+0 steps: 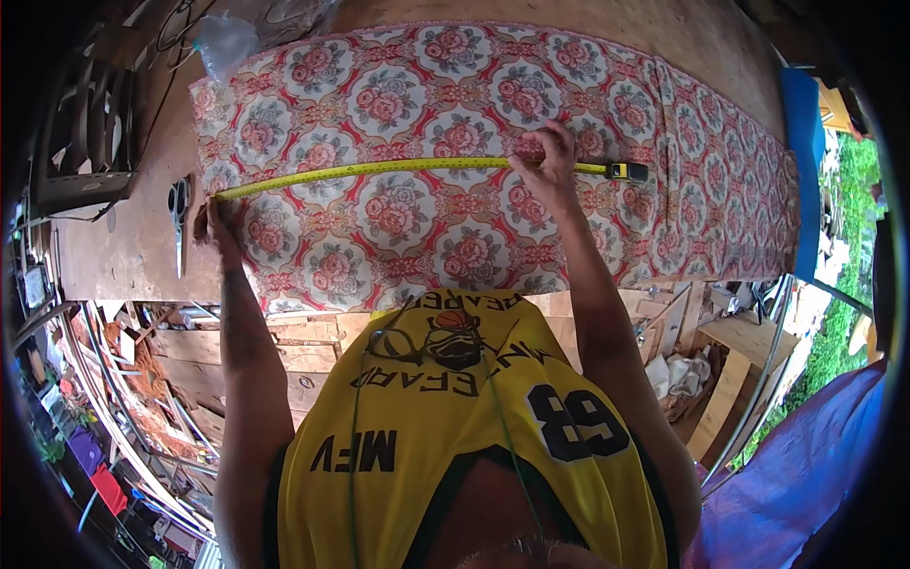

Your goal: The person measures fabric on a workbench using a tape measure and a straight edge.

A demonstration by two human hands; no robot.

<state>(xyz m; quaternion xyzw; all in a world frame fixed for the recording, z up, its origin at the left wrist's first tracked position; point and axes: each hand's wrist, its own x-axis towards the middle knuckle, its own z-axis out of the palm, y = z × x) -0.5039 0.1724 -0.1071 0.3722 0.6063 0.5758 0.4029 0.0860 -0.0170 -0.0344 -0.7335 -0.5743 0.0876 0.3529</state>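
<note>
A yellow tape measure (398, 166) is stretched across a red and cream floral fabric (474, 251). My left hand (216, 232) is at the fabric's left edge, its fingers closed on the end of the tape. Farther right, my right hand (548, 166) lies across the blade, thumb and fingertips pinched together at the tape; whether they also hold something small is hidden. Beyond that hand, the black and yellow tape case (627, 172) rests on the fabric. Scissors (179, 223) with dark handles lie just left of my left hand.
The fabric covers much of a wooden table (142, 242), with a fold toward its right side. A clear plastic bag (227, 45) sits at the back left, near a dark slatted rack (90, 142). Blue material (804, 171) stands at the right end. Wood pieces lie below the front edge.
</note>
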